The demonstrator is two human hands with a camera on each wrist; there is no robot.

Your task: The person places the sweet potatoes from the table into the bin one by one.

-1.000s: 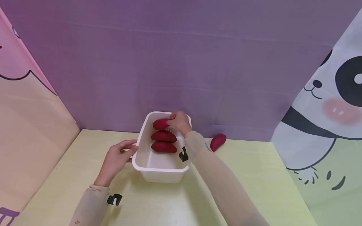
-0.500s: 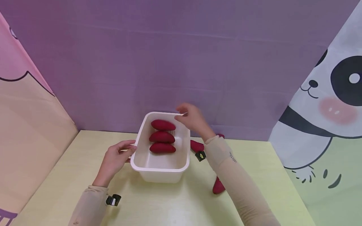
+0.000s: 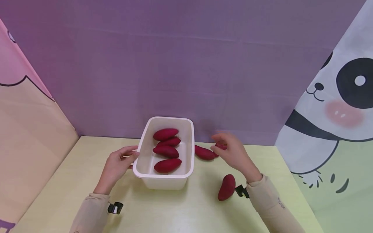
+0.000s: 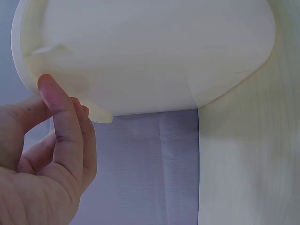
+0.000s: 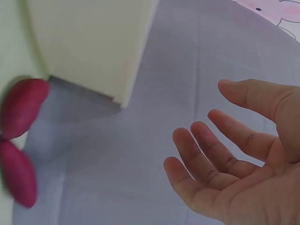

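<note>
A white plastic bin [image 3: 167, 176] stands on the table, and several dark red sweet potatoes [image 3: 167, 165] lie spread across its floor. My left hand [image 3: 116, 163] grips the bin's left rim; in the left wrist view the fingers [image 4: 61, 112] are at the lip. To the right of the bin, my right hand [image 3: 234, 153] is raised over the table with relaxed, slightly bent fingers and holds nothing. Below it are a sweet potato [image 3: 204, 153] beside the bin, another sweet potato [image 3: 220, 148] partly hidden by the fingers, and a nearer sweet potato [image 3: 226, 187].
A purple cloth backdrop [image 3: 186, 71] rises along the far edge of the light wooden table [image 3: 175, 210]. Printed cloth panels flank it, a panda panel [image 3: 335, 136] on the right and a pink and beige panel [image 3: 26, 129] on the left.
My right hand has let go of a sweet potato in the bin and moved right, out over the table. Sweet potatoes in the bin have shifted, one toward the near end. My left hand stays at the rim.
</note>
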